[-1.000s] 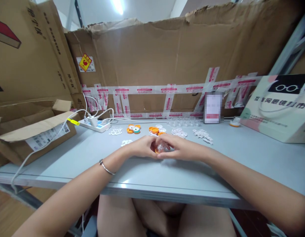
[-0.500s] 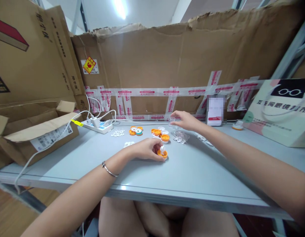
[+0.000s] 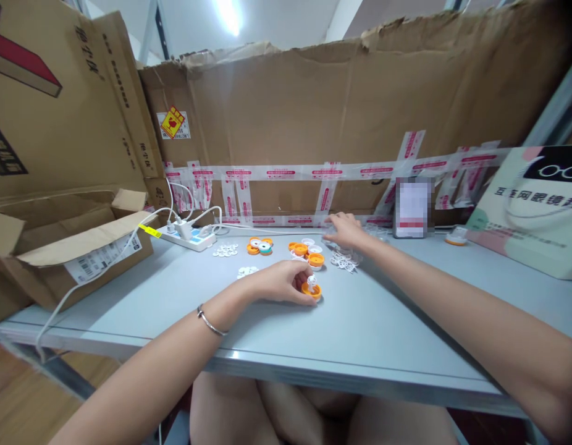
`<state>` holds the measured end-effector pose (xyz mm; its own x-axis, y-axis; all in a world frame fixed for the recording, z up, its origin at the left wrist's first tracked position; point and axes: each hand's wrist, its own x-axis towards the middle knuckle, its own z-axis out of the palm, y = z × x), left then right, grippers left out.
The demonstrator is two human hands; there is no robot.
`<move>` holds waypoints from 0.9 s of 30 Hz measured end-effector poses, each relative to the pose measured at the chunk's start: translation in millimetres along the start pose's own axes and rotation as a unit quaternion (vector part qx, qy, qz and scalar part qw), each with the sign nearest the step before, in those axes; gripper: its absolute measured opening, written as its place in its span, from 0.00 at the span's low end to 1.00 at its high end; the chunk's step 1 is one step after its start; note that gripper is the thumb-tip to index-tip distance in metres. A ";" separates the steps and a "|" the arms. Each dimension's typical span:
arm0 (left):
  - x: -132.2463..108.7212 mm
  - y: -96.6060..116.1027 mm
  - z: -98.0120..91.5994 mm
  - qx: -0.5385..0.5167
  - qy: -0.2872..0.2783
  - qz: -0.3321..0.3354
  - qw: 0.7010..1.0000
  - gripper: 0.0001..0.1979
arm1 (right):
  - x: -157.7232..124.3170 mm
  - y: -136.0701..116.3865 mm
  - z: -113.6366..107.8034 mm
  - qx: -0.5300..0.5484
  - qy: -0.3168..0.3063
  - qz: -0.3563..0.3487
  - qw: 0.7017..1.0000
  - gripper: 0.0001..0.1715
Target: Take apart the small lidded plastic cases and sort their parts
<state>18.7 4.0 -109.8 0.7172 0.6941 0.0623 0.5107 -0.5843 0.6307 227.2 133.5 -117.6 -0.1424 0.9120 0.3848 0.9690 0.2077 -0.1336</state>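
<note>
My left hand is curled round an orange round base, which rests on the table. A small white figure stands upright in the middle of the base. My right hand reaches to the back of the table with its fingers apart, among clear plastic covers. Whether its fingertips touch a cover is hard to see. Just in front of it lies a pile of thin white plastic pieces. Between my hands sit several orange and white round caps.
Small white pieces lie in two groups at the left, near stacked orange, white and teal rings. A power strip and an open cardboard box stand further left. At the right are a phone, a capped orange piece and a paper bag.
My right hand has dipped slightly and its fingers have spread among the clear covers. My left hand keeps its hold on the orange base. The whole view has shifted a little.
</note>
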 end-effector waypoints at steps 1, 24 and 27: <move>0.0 -0.2 0.0 -0.002 0.000 -0.002 1.000 0.14 | -3.0 -3.2 -4.8 0.017 0.016 0.000 1.000 0.22; 1.9 5.8 1.9 0.029 0.019 -0.007 0.999 0.13 | -133.8 -64.2 -33.5 0.320 -0.023 -0.211 0.923 0.04; 1.1 6.7 3.2 0.027 0.021 -0.011 0.999 0.14 | -131.1 -65.1 -37.7 0.367 0.060 -0.173 0.912 0.06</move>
<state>24.5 -0.5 -108.0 0.6854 0.7235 0.0821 0.5519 -0.5897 0.5897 190.4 -13.0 -124.9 -0.3486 0.7102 0.6117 0.4675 0.6974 -0.5433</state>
